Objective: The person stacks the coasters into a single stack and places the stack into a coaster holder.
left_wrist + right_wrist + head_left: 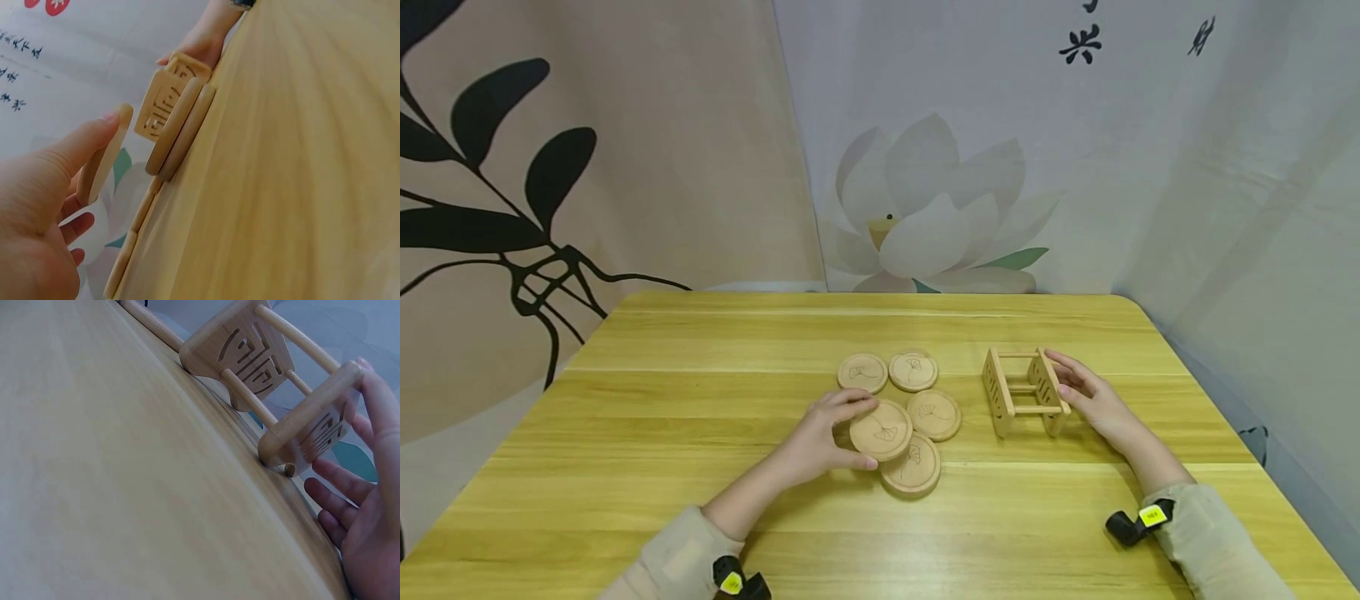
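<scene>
My left hand (820,437) pinches a round wooden coaster (882,430) by its edge, thumb on the near side and fingers on the far side. In the left wrist view this held coaster (105,161) is tilted and raised off the table. Just below and beyond it lie more coasters (934,415), each engraved with a leaf-like sprig; the nearest coaster (913,468) is partly covered. On the right stands a small wooden rack (1000,393) with cut-out side panels joined by rods. My right hand (1093,408) holds its right panel (322,428) with thumb and fingers.
The wooden table (700,467) has a back edge against a printed curtain (715,167) with a lotus and dark leaves. Two coasters, the left one (862,372) and the right one (913,371), lie farther back. A black wrist camera (1138,523) sits on each sleeve.
</scene>
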`<state>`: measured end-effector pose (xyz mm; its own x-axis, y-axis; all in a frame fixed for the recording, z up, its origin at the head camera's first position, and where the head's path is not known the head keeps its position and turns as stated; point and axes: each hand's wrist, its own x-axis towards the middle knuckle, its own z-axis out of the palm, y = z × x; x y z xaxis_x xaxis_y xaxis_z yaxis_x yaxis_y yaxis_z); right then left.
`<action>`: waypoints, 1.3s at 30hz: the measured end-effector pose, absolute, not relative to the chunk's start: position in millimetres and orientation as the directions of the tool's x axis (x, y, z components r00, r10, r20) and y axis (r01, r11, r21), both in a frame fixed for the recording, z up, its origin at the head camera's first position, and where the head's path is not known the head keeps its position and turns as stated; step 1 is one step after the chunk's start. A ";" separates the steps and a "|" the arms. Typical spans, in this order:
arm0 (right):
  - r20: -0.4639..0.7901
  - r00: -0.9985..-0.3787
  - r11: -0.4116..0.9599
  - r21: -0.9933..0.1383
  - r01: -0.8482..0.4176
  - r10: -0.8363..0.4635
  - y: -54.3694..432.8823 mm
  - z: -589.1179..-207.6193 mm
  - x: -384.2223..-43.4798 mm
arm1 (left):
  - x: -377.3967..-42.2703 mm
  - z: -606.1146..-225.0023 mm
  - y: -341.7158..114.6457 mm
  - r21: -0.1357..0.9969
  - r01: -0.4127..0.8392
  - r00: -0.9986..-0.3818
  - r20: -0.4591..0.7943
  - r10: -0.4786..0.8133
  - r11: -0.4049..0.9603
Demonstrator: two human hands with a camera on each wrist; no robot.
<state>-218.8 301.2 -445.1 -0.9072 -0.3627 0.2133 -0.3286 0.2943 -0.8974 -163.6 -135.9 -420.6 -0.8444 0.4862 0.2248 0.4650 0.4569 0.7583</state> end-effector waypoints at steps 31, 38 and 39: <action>0.216 -0.905 0.276 -0.904 -0.328 -0.367 302.1 -445.0 -217.9 | -152.4 -426.9 -107.4 0.752 0.475 -0.802 0.157 0.577 0.457; 0.220 -0.905 0.276 -0.903 -0.330 -0.364 302.3 -446.0 -218.1 | -152.8 -430.9 -106.1 0.750 0.475 -0.799 0.149 0.583 0.459; 0.220 -0.906 0.277 -0.902 -0.330 -0.363 302.4 -446.2 -218.2 | -153.0 -431.7 -105.9 0.751 0.473 -0.800 0.146 0.583 0.461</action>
<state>-218.2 302.4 -446.2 -0.9057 -0.3626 0.2198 -0.3300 0.2773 -0.9023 -153.0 -105.9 -431.7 -0.7996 0.5826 0.1459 0.4730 0.4611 0.7508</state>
